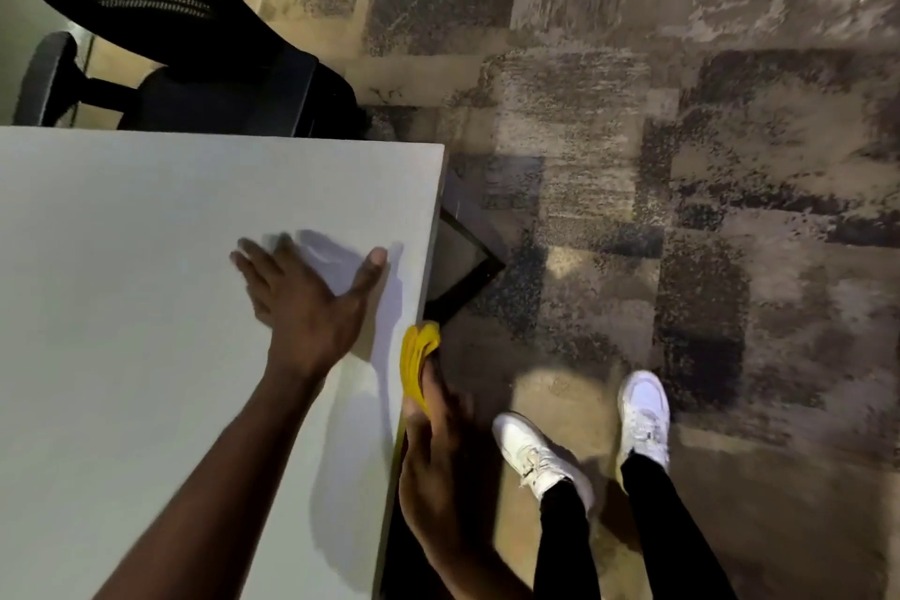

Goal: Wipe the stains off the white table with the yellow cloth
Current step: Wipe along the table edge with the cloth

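Left hand (302,302) flat on the white counter (146,283), fingers (253,258) spread wide, thumb reaching toward the counter's right edge; fingertips blurred, so their contact with the surface is hard to judge. Right hand (438,463) off the counter, just past its right edge, fingers closed around the yellow cloth (416,363) (bunched, only the upper fold shows beyond the fingertips; the rest is hidden in the grip). The cloth sits at the counter's edge, whether touching it I cannot tell. No stains can be made out near the left fingers, only shadow. Beyond the fingers, a black mesh chair (185,39), cut off at the top left. Right of the right hand, two white shoes (643,414) on patchy carpet (682,161). Dark counter leg (467,253) partly hidden under the top.
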`<state>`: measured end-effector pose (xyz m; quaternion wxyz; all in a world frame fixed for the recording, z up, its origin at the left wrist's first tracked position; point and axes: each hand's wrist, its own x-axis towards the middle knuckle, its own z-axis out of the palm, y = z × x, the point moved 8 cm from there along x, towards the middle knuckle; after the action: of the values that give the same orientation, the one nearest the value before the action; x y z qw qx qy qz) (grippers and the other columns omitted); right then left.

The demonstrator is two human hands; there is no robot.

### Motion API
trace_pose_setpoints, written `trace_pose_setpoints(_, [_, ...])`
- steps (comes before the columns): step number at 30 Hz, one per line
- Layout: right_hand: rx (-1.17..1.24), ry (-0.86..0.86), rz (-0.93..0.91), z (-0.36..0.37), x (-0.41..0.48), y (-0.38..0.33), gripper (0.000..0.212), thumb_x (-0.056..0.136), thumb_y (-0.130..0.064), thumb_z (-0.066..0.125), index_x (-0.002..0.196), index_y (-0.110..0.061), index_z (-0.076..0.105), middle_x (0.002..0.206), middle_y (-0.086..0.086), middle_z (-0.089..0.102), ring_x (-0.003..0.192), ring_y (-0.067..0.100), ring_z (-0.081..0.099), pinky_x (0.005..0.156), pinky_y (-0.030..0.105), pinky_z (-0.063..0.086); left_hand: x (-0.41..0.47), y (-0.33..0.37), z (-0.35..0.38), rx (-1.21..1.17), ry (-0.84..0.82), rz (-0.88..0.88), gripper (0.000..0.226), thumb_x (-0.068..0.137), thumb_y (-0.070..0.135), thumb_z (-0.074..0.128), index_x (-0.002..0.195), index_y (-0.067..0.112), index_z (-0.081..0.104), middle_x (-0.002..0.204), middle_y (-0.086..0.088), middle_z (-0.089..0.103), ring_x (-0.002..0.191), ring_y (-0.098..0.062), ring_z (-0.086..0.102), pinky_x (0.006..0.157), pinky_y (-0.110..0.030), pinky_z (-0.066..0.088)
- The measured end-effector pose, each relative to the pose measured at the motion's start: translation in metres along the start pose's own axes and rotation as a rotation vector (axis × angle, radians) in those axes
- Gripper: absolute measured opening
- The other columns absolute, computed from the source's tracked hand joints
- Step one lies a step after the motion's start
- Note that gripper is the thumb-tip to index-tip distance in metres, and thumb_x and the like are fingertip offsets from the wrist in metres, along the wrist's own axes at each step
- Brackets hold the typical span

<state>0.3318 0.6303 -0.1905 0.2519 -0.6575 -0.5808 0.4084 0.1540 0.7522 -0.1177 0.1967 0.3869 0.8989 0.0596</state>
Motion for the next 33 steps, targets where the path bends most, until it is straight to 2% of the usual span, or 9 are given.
trace_pose_setpoints(2, [0.048, -0.042, 0.023, 0.0, 0.031, -0.002, 0.054, 0.111, -0.06, 0.021, 0.164, -0.058, 0.014, 0.146, -0.016, 0.055, 0.115, 0.015, 0.064, 0.096, 0.041, 0.057, 0.02, 0.02, 0.007, 0.042, -0.027, -0.016, 0.126, 0.091, 0.079, 0.059, 0.171, -0.002, 0.005, 0.179, -0.027, -0.013, 0.167, -0.039, -0.019, 0.134, -0.051, -0.008])
trace_pose_setpoints(6, [0.364, 0.059, 0.167, -0.004, 0.086, -0.016, 0.054, 0.109, -0.036, 0.05, 0.162, -0.03, 0.045, 0.134, 0.009, 0.067, 0.119, 0.026, 0.065, 0.102, 0.046, 0.055, 0.042, 0.029, 0.025, 0.065, -0.144, -0.102, 0.134, 0.089, 0.084, 0.058, 0.17, -0.001, -0.007, 0.18, -0.022, -0.018, 0.167, -0.037, -0.02, 0.137, -0.05, -0.005])
trace_pose_setpoints(11, [0.382, 0.034, 0.076, -0.01, 0.027, -0.012, 0.056, 0.105, -0.017, 0.061, 0.158, -0.031, 0.05, 0.145, -0.016, 0.05, 0.126, 0.024, 0.065, 0.102, 0.043, 0.059, 0.031, 0.024, 0.04, 0.099, -0.133, -0.091, 0.134, 0.088, 0.083, 0.057, 0.169, 0.008, -0.02, 0.178, -0.014, -0.03, 0.166, -0.031, -0.027, 0.136, -0.047, -0.01])
trace_pose_setpoints(16, [0.428, -0.056, 0.125, -0.009, 0.031, -0.008, 0.05, 0.107, -0.018, 0.058, 0.156, -0.027, 0.053, 0.148, -0.001, 0.065, 0.133, 0.019, 0.056, 0.11, 0.038, 0.052, 0.029, 0.027, 0.042, 0.109, -0.144, -0.095, 0.143, 0.08, 0.095, 0.05, 0.17, 0.011, -0.021, 0.178, -0.012, -0.031, 0.166, -0.028, -0.027, 0.136, -0.048, -0.01])
trace_pose_setpoints(18, [0.423, -0.049, 0.181, -0.016, 0.071, -0.013, 0.046, 0.109, -0.017, 0.057, 0.155, -0.021, 0.056, 0.141, 0.007, 0.07, 0.13, 0.024, 0.056, 0.104, 0.026, 0.044, 0.026, 0.034, 0.043, 0.107, -0.082, -0.112, 0.147, 0.073, 0.105, 0.035, 0.17, 0.009, -0.018, 0.179, -0.014, -0.026, 0.167, -0.029, -0.023, 0.137, -0.045, -0.009])
trace_pose_setpoints(20, [0.434, -0.018, 0.159, -0.021, 0.102, -0.022, 0.046, 0.108, -0.011, 0.058, 0.154, -0.014, 0.055, 0.138, 0.011, 0.073, 0.121, 0.027, 0.057, 0.097, 0.028, 0.043, 0.024, 0.036, 0.041, 0.113, -0.001, -0.143, 0.168, 0.046, 0.117, 0.006, 0.171, 0.006, -0.013, 0.18, -0.016, -0.022, 0.168, -0.03, -0.019, 0.137, -0.042, -0.007])
trace_pose_setpoints(24, [0.434, -0.041, 0.093, -0.011, 0.082, -0.026, 0.052, 0.109, -0.016, 0.053, 0.16, -0.02, 0.047, 0.156, 0.006, 0.06, 0.135, 0.023, 0.051, 0.112, 0.035, 0.047, 0.03, 0.026, 0.042, 0.101, -0.114, -0.093, 0.138, 0.082, 0.09, 0.051, 0.17, 0.008, -0.018, 0.179, -0.015, -0.028, 0.167, -0.029, -0.025, 0.135, -0.047, -0.011])
trace_pose_setpoints(30, [0.339, -0.155, 0.001, 0.005, 0.011, -0.002, 0.054, 0.112, -0.042, 0.035, 0.166, -0.044, 0.026, 0.166, -0.018, 0.044, 0.149, 0.01, 0.043, 0.114, 0.038, 0.048, 0.028, 0.03, 0.04, 0.127, -0.161, -0.088, 0.122, 0.097, 0.072, 0.056, 0.17, 0.009, -0.019, 0.178, -0.013, -0.03, 0.167, -0.028, -0.026, 0.136, -0.048, -0.01])
trace_pose_setpoints(33, [0.386, -0.087, 0.068, -0.007, 0.043, -0.01, 0.052, 0.109, -0.031, 0.048, 0.16, -0.035, 0.043, 0.15, -0.022, 0.048, 0.137, 0.021, 0.06, 0.109, 0.03, 0.049, 0.025, 0.034, 0.038, 0.112, -0.157, -0.089, 0.126, 0.094, 0.08, 0.054, 0.17, 0.009, -0.018, 0.179, -0.014, -0.028, 0.167, -0.03, -0.025, 0.136, -0.048, -0.01])
